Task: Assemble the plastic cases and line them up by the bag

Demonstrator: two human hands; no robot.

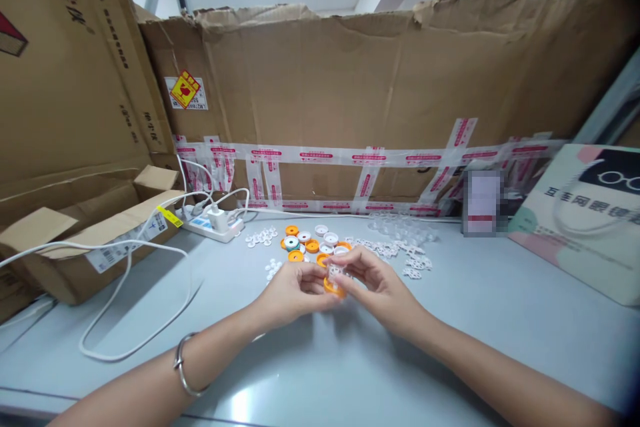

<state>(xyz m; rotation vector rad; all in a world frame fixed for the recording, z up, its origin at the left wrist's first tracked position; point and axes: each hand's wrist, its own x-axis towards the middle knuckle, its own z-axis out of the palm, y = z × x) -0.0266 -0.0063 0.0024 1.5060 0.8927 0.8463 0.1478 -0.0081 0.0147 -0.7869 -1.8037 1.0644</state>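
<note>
Grey tabletop (300, 373): my left hand (300, 290) grips a round orange plastic cup (333, 289), my right hand (383, 287) clear plastic (336, 271) atop, seemingly unfinished; white openwork plastics (413, 263) lie beyond it.

Left of the power strip (214, 231), a large carton (65, 80) is cut off. Right of the strip, an orange piece (333, 289) and a clear piece (336, 271) are partly covered by the left hand (295, 290) and right hand (383, 287). Just beside the strip, small white parts (261, 237) cannot be made out in detail. Far to its right, an upright object (483, 203) is blurred.
</note>
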